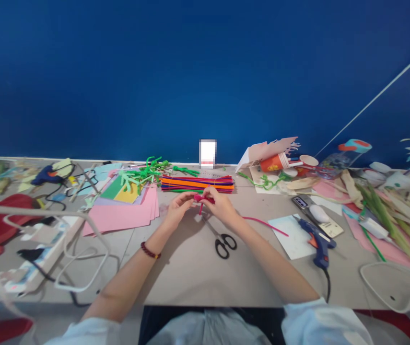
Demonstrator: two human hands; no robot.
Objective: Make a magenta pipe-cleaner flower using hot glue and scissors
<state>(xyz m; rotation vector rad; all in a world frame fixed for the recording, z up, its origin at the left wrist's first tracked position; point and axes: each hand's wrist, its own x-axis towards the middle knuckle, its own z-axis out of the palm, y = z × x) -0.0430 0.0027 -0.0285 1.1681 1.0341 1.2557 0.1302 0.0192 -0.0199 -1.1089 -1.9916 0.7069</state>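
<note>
Both my hands meet over the middle of the table, fingers pinched round a bent dark-pink pipe cleaner (199,198). My left hand (182,205) grips its left side, and my right hand (219,203) holds the right side. A short end hangs down between them. Another straight pink pipe cleaner (265,225) lies on the table beyond my right wrist. Just below my hands rest scissors (222,242) with black handles, blades pointing up toward my fingers. Behind the hands lies a bundle of coloured pipe cleaners (197,183).
Pink paper sheets (122,218) and green pipe-cleaner pieces (147,170) lie to the left, with a white power strip (46,254) and looping cables nearer. On the right are a blue glue gun (318,242), a phone (301,203), an orange paper cup (275,163) and corn husks (388,215).
</note>
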